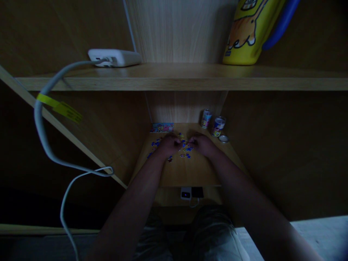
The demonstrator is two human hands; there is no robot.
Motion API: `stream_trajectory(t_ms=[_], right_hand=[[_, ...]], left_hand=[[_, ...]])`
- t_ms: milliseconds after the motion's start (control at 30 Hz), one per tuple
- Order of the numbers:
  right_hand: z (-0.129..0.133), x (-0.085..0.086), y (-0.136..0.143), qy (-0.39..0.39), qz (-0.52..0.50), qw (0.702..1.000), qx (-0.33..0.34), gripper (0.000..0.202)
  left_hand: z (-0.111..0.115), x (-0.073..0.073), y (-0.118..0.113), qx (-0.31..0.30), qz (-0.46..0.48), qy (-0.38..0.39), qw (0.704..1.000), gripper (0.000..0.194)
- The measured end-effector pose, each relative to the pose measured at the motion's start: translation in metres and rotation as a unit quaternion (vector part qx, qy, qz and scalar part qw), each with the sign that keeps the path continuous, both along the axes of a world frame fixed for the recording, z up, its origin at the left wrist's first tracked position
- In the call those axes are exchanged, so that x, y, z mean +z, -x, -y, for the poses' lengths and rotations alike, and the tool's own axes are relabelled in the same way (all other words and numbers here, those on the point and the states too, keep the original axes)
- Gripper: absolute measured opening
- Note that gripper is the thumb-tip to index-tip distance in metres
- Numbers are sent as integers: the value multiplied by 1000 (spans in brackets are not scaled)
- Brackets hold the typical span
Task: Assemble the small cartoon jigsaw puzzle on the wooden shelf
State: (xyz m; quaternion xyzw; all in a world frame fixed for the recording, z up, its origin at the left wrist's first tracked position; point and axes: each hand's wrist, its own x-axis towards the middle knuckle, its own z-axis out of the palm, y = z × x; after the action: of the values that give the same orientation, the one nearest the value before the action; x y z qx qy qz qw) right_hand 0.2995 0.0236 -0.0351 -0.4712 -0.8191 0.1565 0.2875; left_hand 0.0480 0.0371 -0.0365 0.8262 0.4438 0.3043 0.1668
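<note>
At the centre of the frame, the left hand and right hand are near each other but apart, fingers curled in over loose puzzle pieces on the lower board. Thumb and fingers look brought together on each, probably because such small parts call for a fingertip hold; whether either grips a piece, I cannot tell. The pieces lie scattered between and left of the hands, probably spread to be seen singly. A printed card lies behind them, perhaps for easy viewing. Right of centre stand a rear tin and a front tin, with a round lid just beside the latter; their contents are too dim to make out
</note>
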Motion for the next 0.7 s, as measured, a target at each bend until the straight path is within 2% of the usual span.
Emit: stream_trajectory(t_ms=[233,467,600,700], right_hand=[[-6,0,1,-81,32,996,-10,18],[-10,-5,4,-77,82,993,-35,11],[-10,-5,2,-66,89,992,-56,11],[-10,-5,2,-64,99,991,-60,9]], left_hand=[[-2,-1,1,-13,0,-21,1000,12],[-4,-1,3,70,12,-32,997,27],[-1,0,0,28,-6,-39,999,42],[1,1,-5,-2,-26,-32,999,46]])
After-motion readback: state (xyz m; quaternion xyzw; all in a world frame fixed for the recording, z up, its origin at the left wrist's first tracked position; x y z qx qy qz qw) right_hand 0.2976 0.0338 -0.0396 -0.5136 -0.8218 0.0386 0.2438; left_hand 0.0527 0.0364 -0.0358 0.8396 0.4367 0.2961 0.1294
